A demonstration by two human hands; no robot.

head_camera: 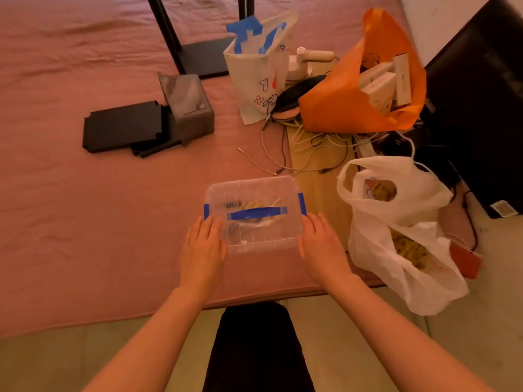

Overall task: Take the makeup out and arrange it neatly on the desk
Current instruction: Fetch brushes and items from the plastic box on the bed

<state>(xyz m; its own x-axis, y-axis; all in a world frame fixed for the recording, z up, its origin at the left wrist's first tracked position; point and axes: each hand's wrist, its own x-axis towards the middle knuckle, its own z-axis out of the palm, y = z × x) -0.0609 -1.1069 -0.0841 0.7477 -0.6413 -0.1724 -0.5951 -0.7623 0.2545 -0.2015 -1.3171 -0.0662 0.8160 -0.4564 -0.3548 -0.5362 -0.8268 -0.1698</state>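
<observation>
Pink cloth (85, 207) covered most of the desk, w/ bare wood showing only at the right under a tangle of cables (311, 148). Our clear storage box (268, 241) sat near the front edge, lid on, blue handle (256, 214) across the top & the blue side latches (302, 203) apparently down. Our left hand (202, 246) lay flat against the box's left side, fingers straight, gripping nothing; our right hand (319, 244) did the same on the right side. The makeup (264, 224) was inside, only dimly visible thru the lid, so we couldn't tell the items apart. We judged this the very start: box shut, nothing out yet. The next move prob called for fingertips on both latches, popping them, then lifting the lid off. The cloth left of the box looked the likelier spot for laying things out, since the white plastic bag (396, 250) sat just beside it on the right
</observation>
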